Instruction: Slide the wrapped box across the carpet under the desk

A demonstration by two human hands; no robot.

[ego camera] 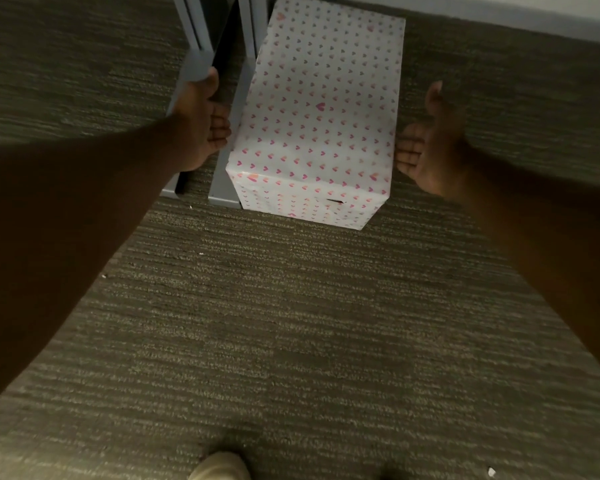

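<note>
The wrapped box [321,109], in white paper with small pink hearts, lies on the grey-green carpet [291,323], its left side against a grey desk foot [227,161]. My left hand [205,123] is open beside the box's left side, over the grey desk feet, fingers curled toward the box; I cannot tell whether they touch it. My right hand [430,147] is open, palm facing the box's right side, fingertips at its edge and thumb raised. A small tear shows in the paper on the near face.
Two grey metal desk feet [191,64] run along the floor left of the box. A pale wall with a grey baseboard [534,22] crosses the top right. A light shoe tip [219,467] shows at the bottom edge. Small white scraps lie on the carpet.
</note>
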